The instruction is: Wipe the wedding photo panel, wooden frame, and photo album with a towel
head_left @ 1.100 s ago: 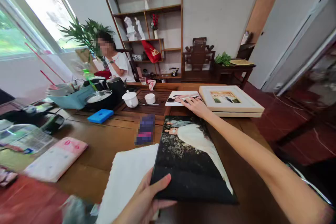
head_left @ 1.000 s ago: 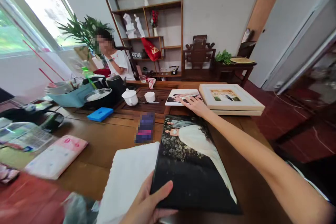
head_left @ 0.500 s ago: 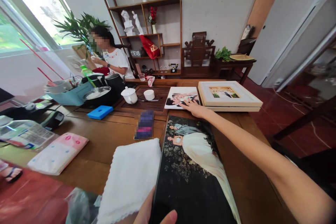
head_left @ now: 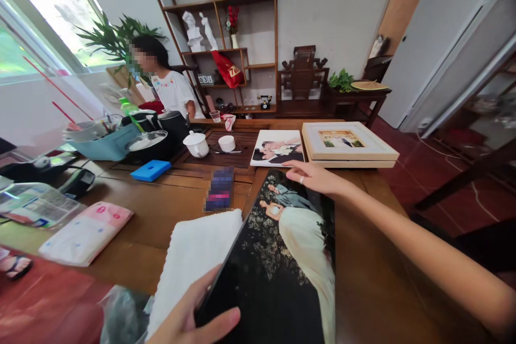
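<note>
A large glossy photo album [head_left: 258,279] with a wedding couple on its dark cover leans over the near part of the table. My left hand [head_left: 201,306] grips its near left edge, thumb on the cover. At the far right corner of the album is my right hand [head_left: 312,176], a ring on one finger and its index finger stretched out; whether it touches the album cannot be made out. Just beyond the fingertips lies a smaller white photo board [head_left: 278,145]. A white cloth [head_left: 201,247] lies left of the album, partly covered by it and my left hand.
Light-framed pictures [head_left: 350,156] are stacked on the wooden table [head_left: 153,209] at far right. A phone [head_left: 220,188], a blue block [head_left: 150,170], a tissue pack [head_left: 86,234], a lidded white teapot [head_left: 196,144] and a cup [head_left: 226,143] stand around. Another person [head_left: 173,91] sits across, at left.
My right hand has come off the small photo board and back to the album's far right corner. The album has turned and tilted slightly, and my left hand shows further up its left edge.
</note>
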Motion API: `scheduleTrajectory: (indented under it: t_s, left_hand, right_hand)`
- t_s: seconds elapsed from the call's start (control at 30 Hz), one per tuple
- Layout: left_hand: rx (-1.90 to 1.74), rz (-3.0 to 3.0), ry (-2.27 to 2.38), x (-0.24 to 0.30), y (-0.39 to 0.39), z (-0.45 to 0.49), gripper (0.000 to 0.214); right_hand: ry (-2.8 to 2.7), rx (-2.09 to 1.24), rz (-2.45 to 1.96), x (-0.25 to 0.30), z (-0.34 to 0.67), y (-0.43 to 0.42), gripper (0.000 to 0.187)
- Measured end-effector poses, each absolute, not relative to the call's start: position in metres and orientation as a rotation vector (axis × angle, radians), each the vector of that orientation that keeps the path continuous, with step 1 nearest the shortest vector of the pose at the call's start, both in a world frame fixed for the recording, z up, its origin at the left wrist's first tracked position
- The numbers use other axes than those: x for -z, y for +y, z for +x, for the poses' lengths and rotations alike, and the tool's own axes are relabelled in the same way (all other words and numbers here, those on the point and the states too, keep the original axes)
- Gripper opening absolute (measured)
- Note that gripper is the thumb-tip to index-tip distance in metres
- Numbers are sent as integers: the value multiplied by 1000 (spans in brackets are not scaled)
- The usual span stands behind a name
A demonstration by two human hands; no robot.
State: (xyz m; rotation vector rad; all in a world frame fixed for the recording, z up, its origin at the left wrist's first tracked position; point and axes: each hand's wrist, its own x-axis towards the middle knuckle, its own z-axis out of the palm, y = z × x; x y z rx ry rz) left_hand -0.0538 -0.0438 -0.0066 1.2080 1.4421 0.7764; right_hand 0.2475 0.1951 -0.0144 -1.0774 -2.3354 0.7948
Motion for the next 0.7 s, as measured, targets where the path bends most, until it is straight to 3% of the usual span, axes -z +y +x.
scheduleTrajectory:
  t_s: [0.13, 0.37, 0.53, 0.7]
  left_hand:
    - [-761, 1164, 1501, -10, -22, -62, 64]
    - [-679, 1083, 1330, -20, 53, -43, 59]
    - [-655, 1153, 1277, -3, 99, -12, 68]
    - [-658, 1262, 1267, 21, 131, 8, 68]
  right_hand:
    - [-2215, -966, -1118, 23, 279, 158, 67]
    - [-1614, -1026, -1387, 60, 337, 108, 63]
    - [-1514, -827, -1674, 69, 366, 73, 64]
    - [-1575, -589, -1828, 63, 370, 53, 52]
